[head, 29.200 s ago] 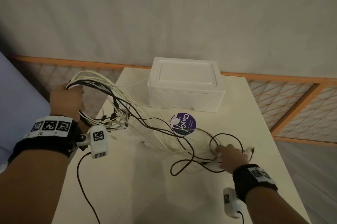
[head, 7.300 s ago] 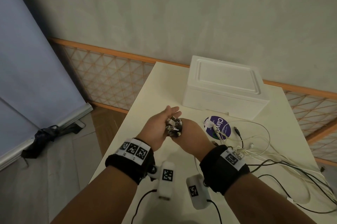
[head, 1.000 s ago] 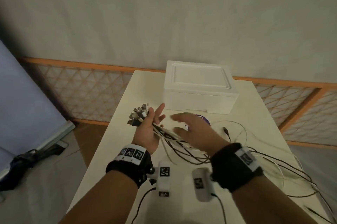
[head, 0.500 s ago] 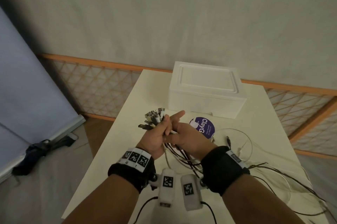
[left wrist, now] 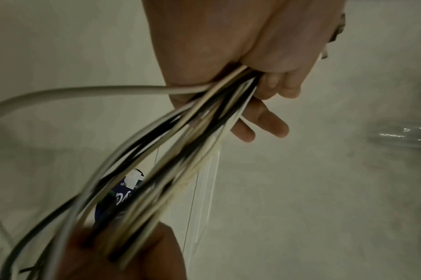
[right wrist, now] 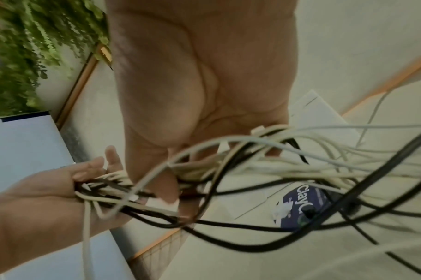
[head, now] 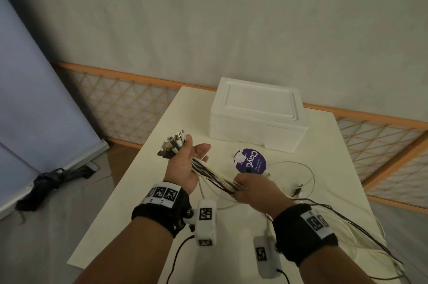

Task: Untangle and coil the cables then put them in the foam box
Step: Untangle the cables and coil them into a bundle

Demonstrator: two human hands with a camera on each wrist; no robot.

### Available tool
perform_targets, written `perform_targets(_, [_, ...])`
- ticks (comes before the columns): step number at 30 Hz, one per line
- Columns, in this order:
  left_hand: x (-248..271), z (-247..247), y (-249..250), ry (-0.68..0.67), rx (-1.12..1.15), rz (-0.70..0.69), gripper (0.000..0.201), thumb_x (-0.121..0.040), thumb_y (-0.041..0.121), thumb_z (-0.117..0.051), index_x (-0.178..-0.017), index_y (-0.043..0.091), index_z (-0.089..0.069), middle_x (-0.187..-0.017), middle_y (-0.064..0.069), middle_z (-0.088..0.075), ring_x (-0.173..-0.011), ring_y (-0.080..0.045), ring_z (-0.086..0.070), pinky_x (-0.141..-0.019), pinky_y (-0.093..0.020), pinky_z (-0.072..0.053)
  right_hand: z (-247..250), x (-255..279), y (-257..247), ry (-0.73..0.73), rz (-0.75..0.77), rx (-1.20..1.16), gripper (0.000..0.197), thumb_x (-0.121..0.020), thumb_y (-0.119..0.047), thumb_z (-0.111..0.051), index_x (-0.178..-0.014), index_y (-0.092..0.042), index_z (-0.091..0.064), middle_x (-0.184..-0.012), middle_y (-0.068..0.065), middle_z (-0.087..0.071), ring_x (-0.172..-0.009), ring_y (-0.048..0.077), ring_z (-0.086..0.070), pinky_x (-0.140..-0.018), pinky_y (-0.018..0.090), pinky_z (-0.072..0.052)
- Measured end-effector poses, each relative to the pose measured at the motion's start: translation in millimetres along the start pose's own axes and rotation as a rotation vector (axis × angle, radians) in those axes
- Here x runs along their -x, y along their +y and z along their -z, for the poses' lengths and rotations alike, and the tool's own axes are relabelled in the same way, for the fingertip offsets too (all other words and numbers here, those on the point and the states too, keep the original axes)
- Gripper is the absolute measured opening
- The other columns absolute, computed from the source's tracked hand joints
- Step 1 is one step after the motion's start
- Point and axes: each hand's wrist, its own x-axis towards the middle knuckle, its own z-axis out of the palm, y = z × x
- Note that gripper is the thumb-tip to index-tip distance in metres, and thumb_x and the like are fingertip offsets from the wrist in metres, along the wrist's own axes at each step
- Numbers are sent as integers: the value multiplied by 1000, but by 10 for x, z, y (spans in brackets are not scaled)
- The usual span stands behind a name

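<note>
While the left hand (head: 183, 165) is gripping the cables (head: 214, 176) near their plugs, the right hand (head: 252, 191) is clamping the bundle just right of it, near the closed foam box (head: 257, 114).

A white table (head: 148, 191) stands against a pale wall (head: 208, 17) with orange lattice panelling (head: 120, 103).

White and black cables (head: 214, 176); white foam box (head: 257, 114); purple disc (head: 251, 162).

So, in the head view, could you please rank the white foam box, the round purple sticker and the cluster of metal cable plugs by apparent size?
1. White foam box, clearly largest.
2. Round purple sticker and cluster of metal cable plugs look alike; the plugs are raised nearer the camera, so I won't rank them.
</note>
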Motion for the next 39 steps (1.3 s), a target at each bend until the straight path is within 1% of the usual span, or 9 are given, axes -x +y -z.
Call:
perform_targets(5, [67,-97,167,-47,82,-56,59,-96,41,-47,-46,14,-65,-57,1,-63,-68,-14,-68,-89,-38,-49,80,82,164,501,38,-152,10,-79,-12,-59,-83,-20,-64,-80,-3,-58,-76,19,-58,-73,32,-50])
perform_targets(12, [-86,13,265,32,133,-38,53,-97,41,-48,-49,17,-53,-49,5,-46,-41,-8,-41,-51,-22,-40,35,-23,237,235,-135,388,20,-78,-28,-60,-92,-29,-46,-99,-6,-62,-90,18,-58,-78,34,-47])
perform_targets(18, [-165,-11,218,-25,99,-112,53,-97,38,-51,-46,22,-43,-44,5,-34,-36,-7,-26,-39,-19,-29,-79,-90,-309,363,379,-121,10,-89,-27,-59,-94,-19,-62,-92,-7,-63,-85,7,-55,-75,21,-43])
perform_targets(23, [-187,-173,491,-105,95,-174,60,-98,37,-48,-39,24,-42,-40,6,-31,-35,-7,-22,-40,-20,-20,-364,-213,24,92,-100,88,42,-98,-47,-36,-95,-15,-64,-92,8,-69,-89,27,-62,-74,32,-46])
perform_targets(28, [-263,-108,573,-87,112,-181,59,-97,38,-50,-40,24,-42,-39,6,-32,-35,-6,-23,-40,-20,-21,-131,-69,296,274,-271,115,52,-87,-46,-58,-135,-32,-43,-123,-5,-62,-111,17,-58,-96,37,-42])
perform_targets(30, [-296,-97,557,-81,103,-188,60,-97,37,-49,-40,24,-42,-39,7,-33,-34,-6,-24,-39,-19,-21,0,35,209,384,-285,267,98,-74,-58,-68,-148,-30,-11,-153,-6,-29,-133,13,-41,-103,53,-30])
perform_targets(33, [-375,-45,627,-38,154,-205,51,-98,37,-49,-48,24,-47,-40,7,-33,-33,-6,-24,-38,-17,-22,191,158,164,440,-346,367,135,-52,-82,-64,-145,-35,23,-159,1,14,-147,18,-2,-103,69,-17])
perform_targets(37, [-427,25,702,14,206,-219,54,-97,37,-50,-45,23,-46,-42,7,-33,-34,-7,-24,-37,-19,-23,277,195,479,120,-520,218,98,-60,-86,-54,-143,-41,-28,-149,-9,-37,-137,16,-34,-109,67,-12])
perform_targets(39, [-424,53,694,44,209,-218,57,-97,37,-50,-43,23,-42,-43,6,-32,-36,-8,-24,-38,-20,-22,218,237,649,71,-585,221,93,-60,-79,-61,-141,-43,-30,-145,-12,-43,-132,20,-40,-107,67,-16])
